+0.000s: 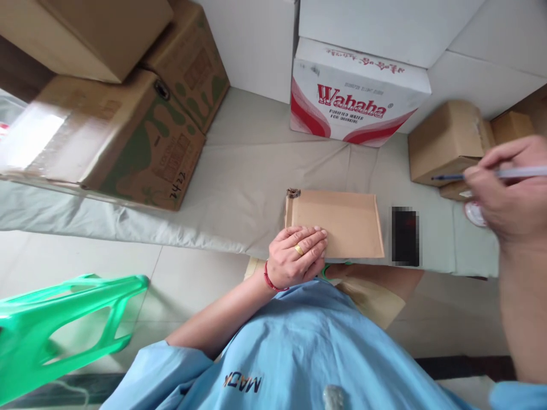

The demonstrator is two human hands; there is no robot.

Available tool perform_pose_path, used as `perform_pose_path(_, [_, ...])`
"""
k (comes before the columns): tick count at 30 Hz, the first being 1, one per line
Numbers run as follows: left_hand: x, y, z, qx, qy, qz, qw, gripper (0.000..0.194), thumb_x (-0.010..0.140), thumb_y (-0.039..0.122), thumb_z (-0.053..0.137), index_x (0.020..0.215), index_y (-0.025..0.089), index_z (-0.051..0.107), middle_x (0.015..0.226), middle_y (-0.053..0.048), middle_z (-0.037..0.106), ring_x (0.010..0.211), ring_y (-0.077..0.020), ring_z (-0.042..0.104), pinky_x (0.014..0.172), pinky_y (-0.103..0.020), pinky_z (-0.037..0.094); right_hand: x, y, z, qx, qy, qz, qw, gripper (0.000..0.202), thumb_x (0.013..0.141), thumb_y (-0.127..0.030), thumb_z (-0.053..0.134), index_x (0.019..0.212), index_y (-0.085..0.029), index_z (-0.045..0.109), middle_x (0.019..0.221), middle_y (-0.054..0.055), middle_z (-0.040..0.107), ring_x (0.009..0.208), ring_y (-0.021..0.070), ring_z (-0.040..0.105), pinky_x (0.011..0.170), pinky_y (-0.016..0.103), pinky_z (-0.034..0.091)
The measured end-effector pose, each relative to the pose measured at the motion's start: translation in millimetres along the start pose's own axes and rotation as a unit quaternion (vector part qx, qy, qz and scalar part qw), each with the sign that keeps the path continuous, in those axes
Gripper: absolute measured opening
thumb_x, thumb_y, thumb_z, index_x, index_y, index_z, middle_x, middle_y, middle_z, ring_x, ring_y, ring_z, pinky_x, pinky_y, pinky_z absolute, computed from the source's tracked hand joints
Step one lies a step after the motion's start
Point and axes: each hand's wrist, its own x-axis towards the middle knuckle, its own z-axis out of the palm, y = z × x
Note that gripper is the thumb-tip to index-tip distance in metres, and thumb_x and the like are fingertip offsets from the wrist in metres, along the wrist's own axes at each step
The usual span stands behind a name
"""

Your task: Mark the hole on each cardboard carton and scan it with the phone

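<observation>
A closed brown notebook [348, 219] lies on the cloth-covered table, close to its front edge. A dark patch marks its upper left corner. My left hand [298, 256] rests flat on its lower left part, fingers stretched out and side by side. Raised at the far right, my right hand [508, 199] is closed around a pen [527, 171]. The pen lies nearly level, its dark tip pointing left, away from the notebook. Beneath this hand, a small round whitish thing [473, 213] is partly covered.
A blurred-out dark object [405, 236] lies right of the notebook. Brown cartons [145, 136] stack at the left. A white Wahaha water box [359, 94] stands behind, smaller cardboard boxes [447, 139] at the right. A green plastic stool [72, 324] stands on the floor at left.
</observation>
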Motion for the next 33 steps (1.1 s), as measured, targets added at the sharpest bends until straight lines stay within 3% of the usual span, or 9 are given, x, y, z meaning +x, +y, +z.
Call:
perform_pose_path(1, [-0.1,0.0,-0.2,0.001,-0.002,0.000,1.000,0.025,0.096,0.020,0.069,0.118,0.025,0.077,0.113,-0.005,0.088,0.104,-0.0218,0.086,0.097,-0.035,0.063,3.3,-16.6,13.3,0.094,0.063,0.000,0.994,0.007,0.097,-0.031,0.071,0.091,-0.031,0.069,0.068,0.001,0.056,0.060,0.0164,0.051,0.056,0.035,0.026])
perform_pose_path(2, [-0.3,-0.1,-0.5,0.003,-0.007,0.000,1.000,0.024,0.096,0.020,0.068,0.118,0.025,0.078,0.114,-0.005,0.088,0.104,-0.0219,0.086,0.098,-0.035,0.064,5.9,-32.3,31.8,0.168,0.044,0.014,0.985,0.004,0.094,-0.030,0.073,0.090,-0.028,0.072,0.069,0.001,0.061,0.057,0.0144,0.051,0.054,0.035,0.025])
perform_pose_path(5, [-0.4,-0.3,-1.2,0.002,-0.018,0.002,1.000,0.024,0.097,0.019,0.068,0.118,0.025,0.078,0.116,-0.005,0.088,0.107,-0.0220,0.086,0.099,-0.036,0.064,11.3,-65.3,106.8,0.298,-0.131,0.036,0.945,0.014,0.085,-0.026,0.075,0.098,-0.021,0.073,0.076,0.001,0.073,0.054,0.0083,0.048,0.053,0.029,0.027])
perform_pose_path(8, [1.2,0.8,-1.3,0.000,-0.009,0.002,1.000,0.023,0.097,0.019,0.068,0.118,0.023,0.078,0.114,-0.005,0.088,0.105,-0.0215,0.086,0.096,-0.036,0.064,13.1,-71.2,182.5,0.331,-0.220,-0.005,0.918,0.014,0.083,-0.032,0.074,0.083,-0.021,0.064,0.062,-0.008,0.051,0.055,0.0070,0.039,0.052,0.026,0.026])
perform_pose_path(11, [5.4,3.4,-3.1,0.009,-0.006,-0.006,1.000,0.018,0.098,0.020,0.068,0.114,0.023,0.077,0.111,-0.004,0.089,0.102,-0.0208,0.086,0.094,-0.035,0.064,8.4,-60.6,227.6,0.287,-0.237,-0.033,0.927,0.008,0.084,-0.028,0.065,0.083,-0.021,0.062,0.058,-0.010,0.045,0.053,0.0078,0.038,0.054,0.026,0.030])
perform_pose_path(15, [12.4,4.0,-11.7,-0.044,-0.028,-0.045,0.998,0.013,0.100,0.022,0.069,0.110,0.021,0.077,0.109,-0.005,0.088,0.104,-0.0199,0.085,0.095,-0.033,0.065,-1.2,-48.2,233.0,0.234,-0.234,-0.053,0.942,0.013,0.089,-0.028,0.060,0.093,-0.019,0.068,0.062,-0.007,0.057,0.055,0.0099,0.046,0.057,0.026,0.035])
perform_pose_path(21, [4.4,-11.7,-18.3,0.005,-0.021,-0.100,0.995,0.028,0.105,0.031,0.060,0.126,0.020,0.076,0.121,-0.011,0.085,0.131,-0.0318,0.076,0.115,-0.051,0.058,-1.7,-48.8,221.9,0.219,-0.159,-0.056,0.961,0.019,0.089,-0.026,0.055,0.070,-0.022,0.056,0.055,-0.007,0.045,0.054,0.0095,0.038,0.058,0.027,0.032])
perform_pose_path(27, [-21.0,-22.3,-2.6,-0.021,0.028,-0.098,0.995,0.049,0.105,0.029,0.047,0.149,0.016,0.066,0.134,-0.018,0.080,0.134,-0.0344,0.074,0.102,-0.048,0.061,-1.4,-48.4,222.4,0.216,-0.226,-0.069,0.947,0.015,0.092,-0.027,0.056,0.078,-0.022,0.061,0.059,-0.006,0.052,0.057,0.0106,0.043,0.058,0.027,0.033])
perform_pose_path(33, [-27.7,-24.5,5.4,-0.036,0.053,-0.101,0.993,0.050,0.106,0.032,0.045,0.148,0.016,0.067,0.132,-0.018,0.081,0.131,-0.0354,0.075,0.104,-0.050,0.057,-2.0,-49.4,222.6,0.182,-0.238,-0.084,0.950,0.016,0.094,-0.028,0.056,0.082,-0.021,0.064,0.060,-0.006,0.056,0.056,0.0104,0.047,0.060,0.026,0.036])
